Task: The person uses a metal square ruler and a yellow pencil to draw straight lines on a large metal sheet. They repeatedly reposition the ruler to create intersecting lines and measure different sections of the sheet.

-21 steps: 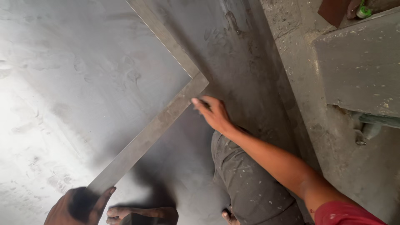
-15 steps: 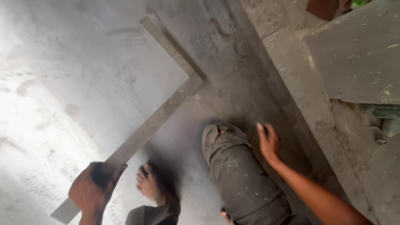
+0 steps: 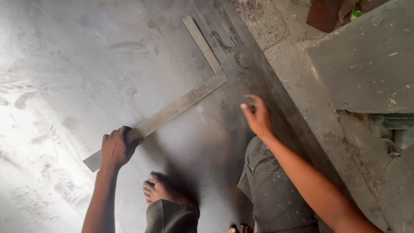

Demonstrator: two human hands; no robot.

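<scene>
Right hand (image 3: 258,115) has lifted; left hand (image 3: 115,148) grips the steel square (image 3: 181,105).

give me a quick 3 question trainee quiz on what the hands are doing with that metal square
1. True or false: the left hand grips the long arm of the grey L-shaped steel square.
2. The right hand is: A) pressing on the square's corner B) raised, touching nothing C) resting on the grey concrete slab.
3. Fill in: the square lies flat on a large grey metal ____.

Key: 1 true; 2 B; 3 sheet.
</scene>
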